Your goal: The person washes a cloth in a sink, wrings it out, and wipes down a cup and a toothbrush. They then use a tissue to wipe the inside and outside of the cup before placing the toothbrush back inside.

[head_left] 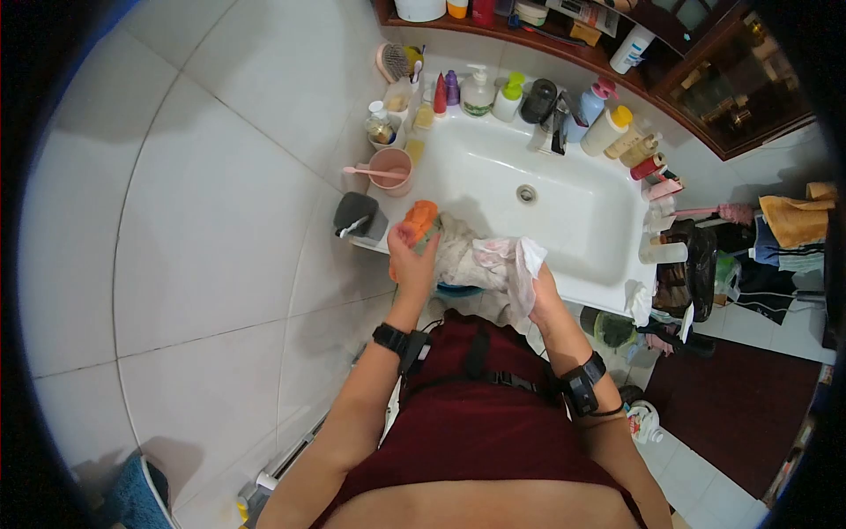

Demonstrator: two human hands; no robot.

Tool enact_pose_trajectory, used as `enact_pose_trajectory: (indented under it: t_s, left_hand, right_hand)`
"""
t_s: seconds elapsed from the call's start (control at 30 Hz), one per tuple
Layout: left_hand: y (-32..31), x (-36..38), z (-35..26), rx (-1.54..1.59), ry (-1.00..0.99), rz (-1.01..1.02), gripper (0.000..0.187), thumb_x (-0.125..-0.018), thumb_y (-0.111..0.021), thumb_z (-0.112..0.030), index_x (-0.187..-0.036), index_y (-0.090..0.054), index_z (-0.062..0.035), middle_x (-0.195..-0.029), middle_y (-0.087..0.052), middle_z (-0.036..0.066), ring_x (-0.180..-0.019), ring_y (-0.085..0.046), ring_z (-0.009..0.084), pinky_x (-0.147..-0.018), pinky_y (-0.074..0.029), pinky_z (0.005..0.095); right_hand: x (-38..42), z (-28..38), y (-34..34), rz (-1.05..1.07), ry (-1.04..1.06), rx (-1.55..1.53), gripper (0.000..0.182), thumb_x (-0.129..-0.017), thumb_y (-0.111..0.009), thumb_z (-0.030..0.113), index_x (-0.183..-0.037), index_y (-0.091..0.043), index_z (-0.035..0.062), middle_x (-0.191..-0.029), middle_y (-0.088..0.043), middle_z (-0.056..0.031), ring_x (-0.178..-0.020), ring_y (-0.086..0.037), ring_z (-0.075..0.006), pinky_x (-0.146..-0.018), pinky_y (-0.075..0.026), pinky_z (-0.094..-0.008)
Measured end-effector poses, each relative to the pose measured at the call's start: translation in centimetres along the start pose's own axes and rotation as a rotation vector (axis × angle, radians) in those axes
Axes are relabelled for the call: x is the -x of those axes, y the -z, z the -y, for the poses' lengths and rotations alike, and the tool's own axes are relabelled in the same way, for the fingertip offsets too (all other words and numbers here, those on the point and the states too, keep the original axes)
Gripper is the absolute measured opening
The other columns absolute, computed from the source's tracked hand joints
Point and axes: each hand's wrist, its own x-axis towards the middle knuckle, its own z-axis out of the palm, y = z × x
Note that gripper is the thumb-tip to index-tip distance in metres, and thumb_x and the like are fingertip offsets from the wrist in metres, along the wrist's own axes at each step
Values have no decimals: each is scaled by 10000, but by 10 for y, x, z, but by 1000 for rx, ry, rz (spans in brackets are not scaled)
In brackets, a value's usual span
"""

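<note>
My left hand [411, 257] is closed on an orange cloth [420, 218] at the front left corner of the sink. My right hand [545, 295] grips a white cloth [527, 262] by its right side. Between the hands, a crumpled greyish cloth [460, 250] is bunched over the sink's front rim, touching the white one. Part of it hangs down in front of the basin. Just below it shows the edge of something blue [458, 289], mostly hidden.
The white sink [480, 145] has a faucet [555, 128] at the back, with pump bottles [478, 93] along the ledge. A pink cup [390, 170] with a toothbrush stands left. Overhead is a wooden shelf [520, 33]. A black bag [696, 264] hangs right.
</note>
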Motion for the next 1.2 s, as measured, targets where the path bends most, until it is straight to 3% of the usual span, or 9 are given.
enact_pose_trajectory:
  t_s: [0.1, 0.23, 0.33, 0.47, 0.6, 0.7, 0.8, 0.9, 1.2]
  left_hand:
    - [-25, -43, 18, 20, 0, -39, 905, -668, -800, -234, -1258, -214, 122, -1248, -356, 257, -1189, -388, 307, -1000, -332, 372]
    - [-53, -85, 12, -377, 148, -310, 1152, -622, -828, -271, -1336, -20, 134, -1348, -240, 315, -1280, -293, 368, -1067, -254, 398]
    - [-49, -98, 0, -234, 158, -351, 1219, -620, -817, -332, -1371, 46, 91, -1387, -161, 351, -1302, -220, 435, -1052, -273, 440]
    - [-45, -106, -20, -170, 330, -370, 1191, -612, -827, -271, -1388, 29, 18, -1370, -235, 311, -1272, -298, 412, -1048, -294, 441]
    - [-44, -121, 15, -285, -27, -407, 1177, -577, -848, -288, -1364, -38, 46, -1353, -275, 264, -1273, -299, 386, -1045, -310, 440]
    - [-42, -118, 17, -275, -90, -372, 1097, -595, -837, -295, -1352, -120, 43, -1332, -311, 249, -1253, -328, 377, -1031, -326, 434]
    - [-41, -112, 1, -230, -102, -360, 1038, -600, -836, -296, -1332, -190, 55, -1313, -329, 241, -1235, -353, 361, -1018, -333, 428]
    - [-43, -100, -17, -183, -159, -335, 962, -611, -825, -227, -1331, -232, 9, -1273, -378, 226, -1214, -371, 362, -1003, -347, 429]
    - [-49, -23, -98, 102, -316, 100, 930, -643, -804, -139, -1322, -192, 29, -1289, -341, 194, -1222, -369, 282, -998, -375, 379]
  right_hand:
    - [0, 0, 6, 25, -33, 24, 297, -936, -465, 190, -1172, -497, 13, -1115, -556, -72, -985, -559, -162, -843, -458, -284]
    - [9, 2, 11, 49, 7, -9, 306, -942, -458, 211, -1167, -503, 9, -1124, -554, -77, -985, -555, -155, -834, -459, -278]
    - [18, 6, 17, 65, 56, 109, 329, -953, -438, 251, -1155, -518, 3, -1121, -568, -83, -980, -560, -153, -826, -460, -274]
    - [34, 15, 18, 21, 58, 100, 392, -961, -404, 317, -1132, -547, -6, -1123, -583, -84, -961, -569, -154, -823, -456, -273]
    - [45, 27, 20, 49, 20, 258, 521, -953, -365, 416, -1182, -529, -23, -1201, -552, -128, -1012, -557, -190, -854, -449, -304]
    - [44, 44, 22, 327, 407, 834, 686, -922, -320, 532, -1300, -406, -35, -1308, -458, -181, -1085, -524, -254, -895, -436, -345]
    - [50, 51, 14, 242, -39, -670, 829, -878, -254, 634, -1371, -266, -33, -1376, -361, -208, -1181, -453, -309, -940, -412, -389]
    - [44, 54, 23, 408, 12, -725, 906, -848, -184, 689, -1389, -189, -38, -1408, -307, -203, -1238, -393, -343, -980, -374, -448]
    - [47, 66, 32, 303, 58, -810, 900, -852, -172, 683, -1382, -212, -44, -1412, -302, -199, -1268, -352, -350, -1009, -315, -524]
